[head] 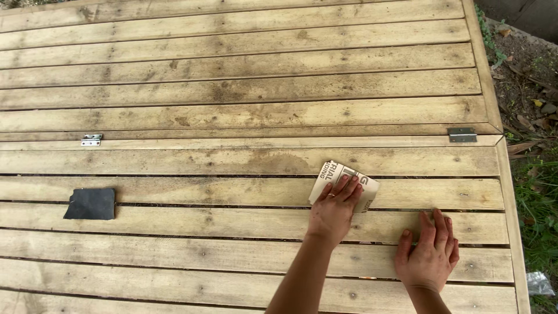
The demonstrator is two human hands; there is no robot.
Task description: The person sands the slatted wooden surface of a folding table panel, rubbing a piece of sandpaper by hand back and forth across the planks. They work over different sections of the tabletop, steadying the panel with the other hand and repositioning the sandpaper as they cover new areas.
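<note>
- A head-worn camera looks down on a weathered wooden deck panel point(232, 87) made of long slats running left to right, stained and grey in patches.
- The left hand point(334, 208) lies flat, low and right of centre in the frame, fingers spread over a folded sheet of sandpaper point(344, 181). Its pale printed backing faces up. The grip is open and pressing down, pinning the sheet to the slat instead of closing round it.
- The right hand point(429, 251) rests palm down on a slat in the lower right, well apart from the sheet. Its grip is open and holds nothing; it appears to brace the body.
- A second, dark piece of sandpaper point(90, 204) lies by itself at the left of the frame, touched by no one.
- Two small metal hinges sit along one seam: a bright hinge point(91, 139) at left and a darker hinge point(462, 134) at right.
- Soil, dry leaves and grass point(537, 192) run along the right edge; a crumpled scrap at the lower right corner is too small to identify.
- To sand well here, I would judge it best to stroke along the grain, keep pressure even under the whole palm, and stay off the gaps between slats.
</note>
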